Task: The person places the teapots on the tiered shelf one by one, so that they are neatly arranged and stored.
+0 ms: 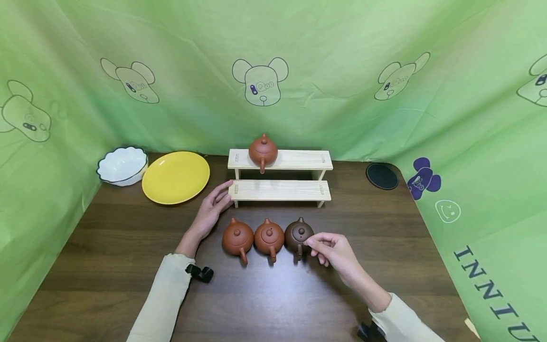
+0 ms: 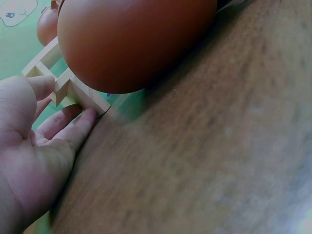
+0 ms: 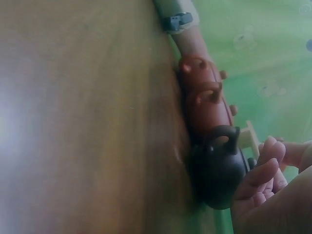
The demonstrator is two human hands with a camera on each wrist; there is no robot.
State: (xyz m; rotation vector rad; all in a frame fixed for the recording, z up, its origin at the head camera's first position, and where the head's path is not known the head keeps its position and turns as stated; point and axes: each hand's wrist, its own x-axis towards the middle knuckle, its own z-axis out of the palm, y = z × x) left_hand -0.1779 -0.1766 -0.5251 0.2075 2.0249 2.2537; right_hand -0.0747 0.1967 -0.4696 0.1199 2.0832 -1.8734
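My left hand (image 1: 209,211) touches the left end of the lower tier of a pale wooden shelf (image 1: 279,191); its fingers are fairly straight against that end. Beside the dark brown teapot (image 1: 297,232), my right hand (image 1: 335,254) has thumb and forefinger drawn together and the other fingers curled. Its fingertips overlap the teapot's right side in the head view. The right wrist view shows the teapot's handle (image 3: 225,130) free of the fingers. A middle reddish teapot (image 1: 269,237) and a left reddish teapot (image 1: 237,237) complete the row, handles toward me. Another reddish teapot (image 1: 262,151) stands on the upper tier.
At the back left are a white scalloped bowl (image 1: 124,165) and a yellow plate (image 1: 176,178). A round black coaster (image 1: 382,176) lies at the back right. Green printed cloth (image 1: 333,114) encloses the brown wooden table (image 1: 273,304) on the back and sides.
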